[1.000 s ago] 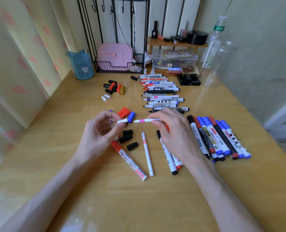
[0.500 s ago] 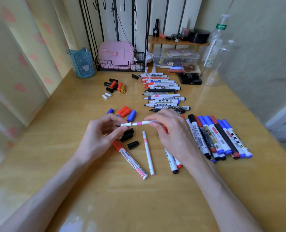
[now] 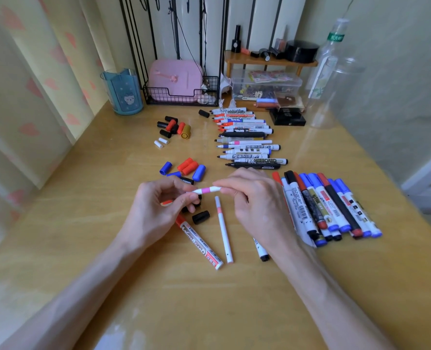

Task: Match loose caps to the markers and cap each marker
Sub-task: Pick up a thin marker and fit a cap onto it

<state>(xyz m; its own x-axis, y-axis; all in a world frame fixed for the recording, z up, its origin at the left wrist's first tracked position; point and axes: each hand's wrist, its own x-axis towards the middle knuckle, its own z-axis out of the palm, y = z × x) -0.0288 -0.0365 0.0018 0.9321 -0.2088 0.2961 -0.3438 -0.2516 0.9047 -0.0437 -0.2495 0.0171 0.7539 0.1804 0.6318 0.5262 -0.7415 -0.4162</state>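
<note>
Both ends of the pink-banded marker (image 3: 205, 190) are being pinched: left hand (image 3: 156, 208) gripping its cap end, right hand (image 3: 257, 203) gripping its barrel, long axis lying crosswise between them.

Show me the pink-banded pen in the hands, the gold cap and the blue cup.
pink-banded pen (image 3: 205, 190): head view, its pink band.
gold cap (image 3: 186, 130): head view, its side.
blue cup (image 3: 126, 97): head view, its front wall.
</note>
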